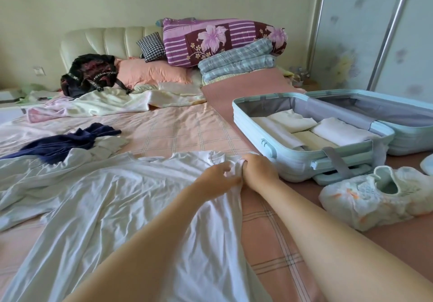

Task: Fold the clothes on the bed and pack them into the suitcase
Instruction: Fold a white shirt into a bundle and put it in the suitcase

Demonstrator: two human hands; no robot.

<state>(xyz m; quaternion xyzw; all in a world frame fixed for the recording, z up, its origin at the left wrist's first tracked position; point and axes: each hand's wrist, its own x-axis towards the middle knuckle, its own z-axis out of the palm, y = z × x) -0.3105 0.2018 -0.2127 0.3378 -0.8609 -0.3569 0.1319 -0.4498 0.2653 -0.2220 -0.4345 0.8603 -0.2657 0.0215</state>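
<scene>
**Two hands gathering the edge of a white shirt on a bed, beside an open suitcase**

A wide bed (182, 125) is filling the view, its pink checked sheet lying mostly smooth. A large white shirt (117, 208) is lying spread across the near side, thin, soft and heavily creased. Fabric like this is likely to slip and bunch if one side is pulled harder, giving a crooked fold. Its left edge is also touching a crumpled pale pile that could be dragged along.

Just to the right of the shirt, a pale blue hard-shell suitcase (293, 161) is lying open, ribbed outside and grey-lined inside. Flat folded white clothes (339, 130) are filling one half, so a bulky fold may not fit the space left.

A dark navy garment (65, 142) is lying crumpled at the far left. Pale, soft-looking shoes (365, 198) are sitting in front of the suitcase, near enough to be knocked.

The left hand (216, 177) is pinching the shirt's right edge with curled fingers. The right hand (257, 169), touching it, is clenching a bunch of the same fabric.
</scene>
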